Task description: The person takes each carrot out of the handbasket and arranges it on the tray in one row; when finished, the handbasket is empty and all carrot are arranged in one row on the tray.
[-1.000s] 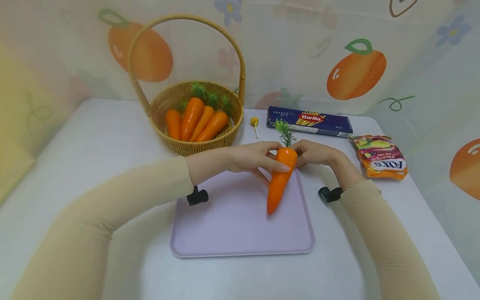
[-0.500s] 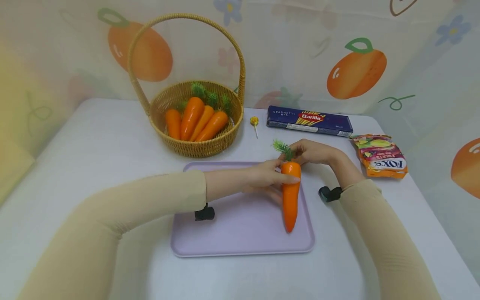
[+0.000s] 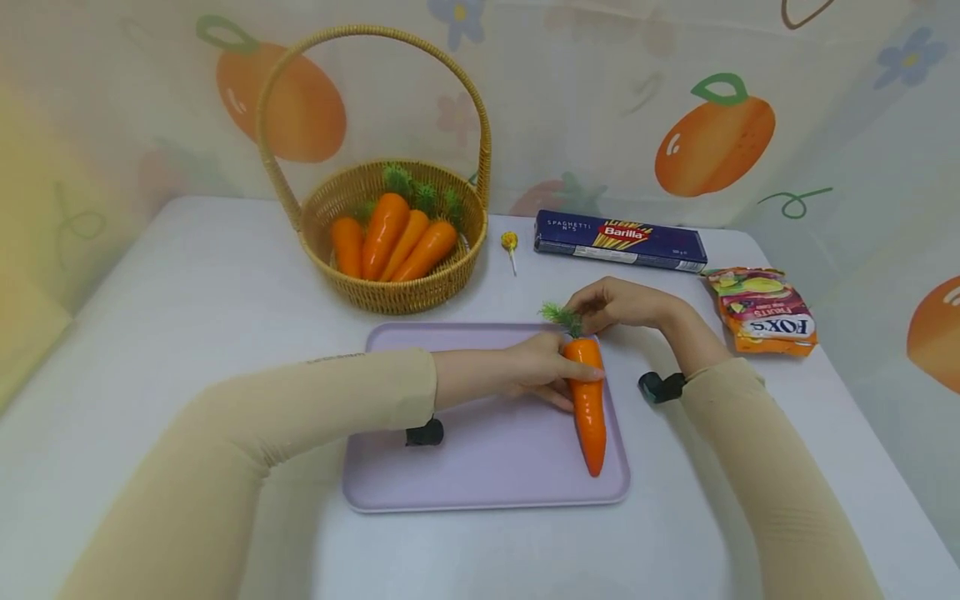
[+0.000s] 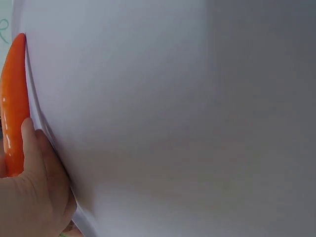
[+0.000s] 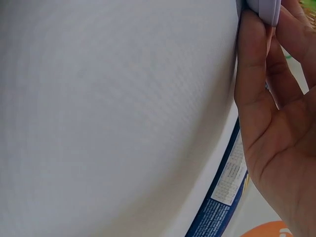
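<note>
My left hand (image 3: 536, 367) holds an orange carrot (image 3: 590, 429) with a green leafy top, the thumb laid across its upper part. The carrot lies low along the right side of a lavender tray (image 3: 465, 479), tip toward me. In the left wrist view, the same carrot (image 4: 15, 94) runs up the left edge, with the left hand (image 4: 32, 190) around its thick end. My right hand (image 3: 618, 304) is at the tray's far right corner, behind the carrot leaves. In the right wrist view, its fingers and thumb pinch the tray corner (image 5: 266, 10).
A wicker basket (image 3: 390, 298) with a tall handle holds several carrots (image 3: 386, 237) behind the tray. To its right lie a lollipop (image 3: 510, 242), a blue Barilla spaghetti box (image 3: 618, 240) and a Fox's candy bag (image 3: 763, 310). A fruit-print cloth (image 3: 570, 100) hangs behind the white table (image 3: 187, 300).
My left hand has brought the carrot down and toward me, onto the tray's right side, and its tip has swung right. My right hand has stayed at the tray corner.
</note>
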`<state>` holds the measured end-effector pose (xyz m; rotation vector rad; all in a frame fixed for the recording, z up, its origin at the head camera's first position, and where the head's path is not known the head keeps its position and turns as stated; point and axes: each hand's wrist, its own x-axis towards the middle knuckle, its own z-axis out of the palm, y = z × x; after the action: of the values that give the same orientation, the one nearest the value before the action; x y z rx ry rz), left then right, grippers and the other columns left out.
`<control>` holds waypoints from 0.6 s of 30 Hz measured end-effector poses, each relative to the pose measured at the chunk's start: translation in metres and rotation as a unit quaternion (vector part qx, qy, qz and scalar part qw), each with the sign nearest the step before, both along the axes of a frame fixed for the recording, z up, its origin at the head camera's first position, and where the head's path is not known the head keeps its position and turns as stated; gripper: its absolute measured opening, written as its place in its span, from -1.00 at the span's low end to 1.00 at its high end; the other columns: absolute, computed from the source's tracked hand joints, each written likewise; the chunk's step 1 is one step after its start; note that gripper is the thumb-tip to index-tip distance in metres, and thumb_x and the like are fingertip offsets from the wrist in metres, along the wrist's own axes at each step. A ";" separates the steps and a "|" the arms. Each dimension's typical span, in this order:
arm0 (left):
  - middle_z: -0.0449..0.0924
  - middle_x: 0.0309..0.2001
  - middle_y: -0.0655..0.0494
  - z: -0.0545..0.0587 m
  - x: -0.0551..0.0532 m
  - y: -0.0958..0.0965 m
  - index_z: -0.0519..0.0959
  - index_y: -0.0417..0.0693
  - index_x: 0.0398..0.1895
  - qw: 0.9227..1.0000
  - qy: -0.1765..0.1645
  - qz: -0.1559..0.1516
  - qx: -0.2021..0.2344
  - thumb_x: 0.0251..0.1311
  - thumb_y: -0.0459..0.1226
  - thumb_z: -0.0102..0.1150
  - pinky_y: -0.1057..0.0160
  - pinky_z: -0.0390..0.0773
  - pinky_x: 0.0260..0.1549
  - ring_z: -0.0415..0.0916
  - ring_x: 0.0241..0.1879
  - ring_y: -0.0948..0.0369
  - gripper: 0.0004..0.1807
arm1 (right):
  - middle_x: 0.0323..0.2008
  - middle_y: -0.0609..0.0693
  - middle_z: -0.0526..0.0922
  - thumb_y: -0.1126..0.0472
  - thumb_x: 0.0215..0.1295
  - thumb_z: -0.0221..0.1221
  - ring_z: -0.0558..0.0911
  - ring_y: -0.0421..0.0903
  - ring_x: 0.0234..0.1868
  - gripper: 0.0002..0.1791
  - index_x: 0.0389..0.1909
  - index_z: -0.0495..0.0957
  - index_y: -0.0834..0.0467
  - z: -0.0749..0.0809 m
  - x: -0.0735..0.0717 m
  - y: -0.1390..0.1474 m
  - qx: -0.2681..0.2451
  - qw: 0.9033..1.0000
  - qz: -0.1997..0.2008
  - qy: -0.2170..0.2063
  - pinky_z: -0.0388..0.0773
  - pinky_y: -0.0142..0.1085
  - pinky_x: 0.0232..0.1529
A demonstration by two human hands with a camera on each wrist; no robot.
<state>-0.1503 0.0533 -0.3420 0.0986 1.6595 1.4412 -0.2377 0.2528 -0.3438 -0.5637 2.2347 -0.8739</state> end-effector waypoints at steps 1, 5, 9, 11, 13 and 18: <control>0.51 -0.23 -0.04 0.000 0.000 0.000 0.30 -0.27 0.17 1.000 0.002 0.002 -0.004 0.27 -0.23 0.28 0.12 0.75 -0.25 0.59 -0.40 0.14 -0.47 | -0.32 -0.15 0.60 0.40 0.24 0.16 0.47 -0.14 -0.27 -0.64 0.07 0.59 0.27 0.000 0.000 0.000 0.000 1.000 0.000 0.000 0.53 -0.39 -0.21; 0.51 -0.26 -0.02 -0.001 -0.001 0.002 0.32 -0.25 0.11 1.000 0.013 0.008 -0.015 0.24 -0.21 0.31 0.15 0.76 -0.29 0.58 -0.42 0.16 -0.50 | -0.35 -0.16 0.59 0.40 0.24 0.17 0.48 -0.15 -0.29 -0.65 0.06 0.58 0.28 -0.001 0.000 0.000 0.000 1.000 -0.004 -0.002 0.53 -0.39 -0.22; 0.51 -0.30 -0.01 -0.001 0.001 0.003 0.36 -0.25 0.01 0.998 0.044 0.009 -0.039 0.20 -0.19 0.35 0.23 0.75 -0.41 0.59 -0.48 0.17 -0.52 | -0.33 -0.18 0.60 0.39 0.24 0.17 0.49 -0.17 -0.28 -0.65 0.07 0.59 0.27 -0.002 -0.001 0.000 0.002 1.000 0.000 -0.001 0.55 -0.39 -0.21; 0.51 -0.30 0.00 -0.001 0.002 0.004 0.36 -0.24 0.00 0.996 0.068 0.007 -0.054 0.18 -0.17 0.38 0.26 0.74 -0.45 0.59 -0.52 0.18 -0.50 | -0.31 -0.18 0.61 0.39 0.25 0.17 0.49 -0.16 -0.26 -0.64 0.08 0.59 0.24 -0.002 -0.001 0.000 0.004 1.000 -0.001 -0.001 0.55 -0.39 -0.18; 0.52 -0.29 0.00 -0.001 0.003 0.005 0.37 -0.24 0.00 0.994 0.091 0.001 -0.066 0.17 -0.15 0.39 0.28 0.73 -0.47 0.59 -0.55 0.19 -0.49 | -0.28 -0.14 0.63 0.38 0.25 0.17 0.49 -0.14 -0.23 -0.63 0.09 0.60 0.23 -0.001 -0.001 0.000 0.004 1.000 0.001 -0.002 0.55 -0.36 -0.15; 0.54 -0.30 0.02 -0.002 0.004 0.006 0.43 -0.24 -0.02 0.991 0.113 -0.008 -0.071 0.17 -0.17 0.38 0.30 0.72 -0.49 0.58 -0.59 0.22 -0.54 | -0.12 -0.02 0.69 0.39 0.26 0.15 0.54 -0.11 -0.15 -0.62 0.10 0.61 0.20 0.000 0.000 -0.001 0.005 1.000 -0.001 -0.007 0.56 -0.34 -0.04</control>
<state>-0.1460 0.0595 -0.3444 0.2000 1.9352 1.3354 -0.2380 0.2520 -0.3437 -0.5477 2.2264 -0.8641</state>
